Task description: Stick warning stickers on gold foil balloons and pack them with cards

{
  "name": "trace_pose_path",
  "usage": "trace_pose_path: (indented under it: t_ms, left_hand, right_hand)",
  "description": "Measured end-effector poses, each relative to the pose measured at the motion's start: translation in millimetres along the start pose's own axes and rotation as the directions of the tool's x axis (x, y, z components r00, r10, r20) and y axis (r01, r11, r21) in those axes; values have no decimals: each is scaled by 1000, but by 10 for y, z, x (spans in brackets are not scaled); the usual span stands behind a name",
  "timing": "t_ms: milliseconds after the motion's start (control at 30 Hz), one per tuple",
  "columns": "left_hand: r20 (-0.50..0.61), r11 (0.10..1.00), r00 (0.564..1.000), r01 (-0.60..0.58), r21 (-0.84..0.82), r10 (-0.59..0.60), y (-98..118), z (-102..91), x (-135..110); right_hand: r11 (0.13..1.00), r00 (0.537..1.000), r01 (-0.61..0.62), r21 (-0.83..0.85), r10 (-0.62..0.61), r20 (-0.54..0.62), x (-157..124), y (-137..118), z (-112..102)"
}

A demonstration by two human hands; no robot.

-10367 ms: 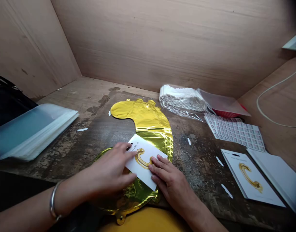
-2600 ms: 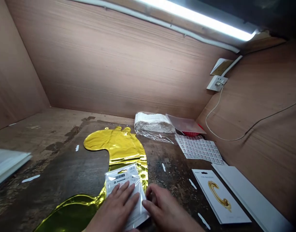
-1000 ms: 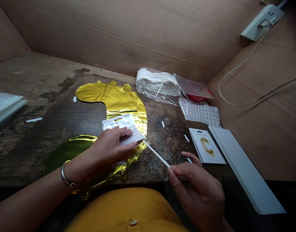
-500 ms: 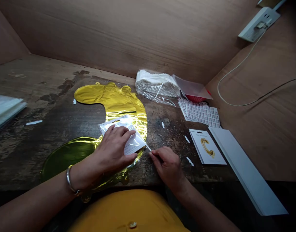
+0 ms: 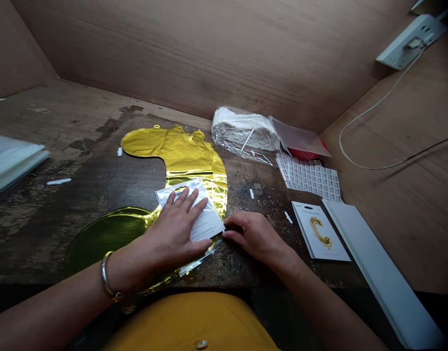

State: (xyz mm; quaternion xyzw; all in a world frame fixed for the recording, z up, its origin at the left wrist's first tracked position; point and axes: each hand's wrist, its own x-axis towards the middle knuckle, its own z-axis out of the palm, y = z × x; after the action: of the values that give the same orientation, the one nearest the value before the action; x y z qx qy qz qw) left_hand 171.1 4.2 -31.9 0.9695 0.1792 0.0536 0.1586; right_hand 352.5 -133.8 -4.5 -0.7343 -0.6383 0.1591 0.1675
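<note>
A white printed card in a clear plastic sleeve (image 5: 207,222) lies slanted on top of a flat gold foil balloon (image 5: 190,151). My left hand (image 5: 182,219) is open, fingers spread, and rests on the sleeve. My right hand (image 5: 255,239) is at the card's lower right corner, with thumb and forefinger bent round it. What sits between those fingertips is too small to make out. The thin white straw seen earlier does not show at the corner now. The balloon's lower curve passes under my left forearm.
A bag of white straws (image 5: 245,129) stands at the back, beside a red container (image 5: 306,155). Sticker sheets (image 5: 311,175), a balloon package card (image 5: 321,231) and a long white stack (image 5: 377,273) lie rightward. Clear sleeves (image 5: 15,158) are at left; small white tabs (image 5: 288,217) are scattered about.
The white straw between my right hand and the sleeve has gone from sight. My right hand has moved left to the card's corner. My left fingers have spread flatter. The view has shifted slightly.
</note>
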Motion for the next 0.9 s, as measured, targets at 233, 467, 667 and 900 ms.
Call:
trace_pose_path:
  t_ms: [233,467,667,900]
  left_hand:
    - [30,1000,1000,-2,6,2,12,-16,-5]
    - [37,1000,999,-2,21,1,15,-16,4]
    - [22,999,1000,5,34,-6,5,-12,6]
    - [-30,1000,999,-21,15,21,-18,-4,-22]
  right_hand:
    - [1000,998,23,-21,-21,66,-24,-11,-65]
    - [996,996,47,-71,-42,78,-29,-59,-35]
    - [978,995,83,-193,-93,-44,-81,-69,94]
    - [959,962,212,-188,-238,-134,-71,-2,226]
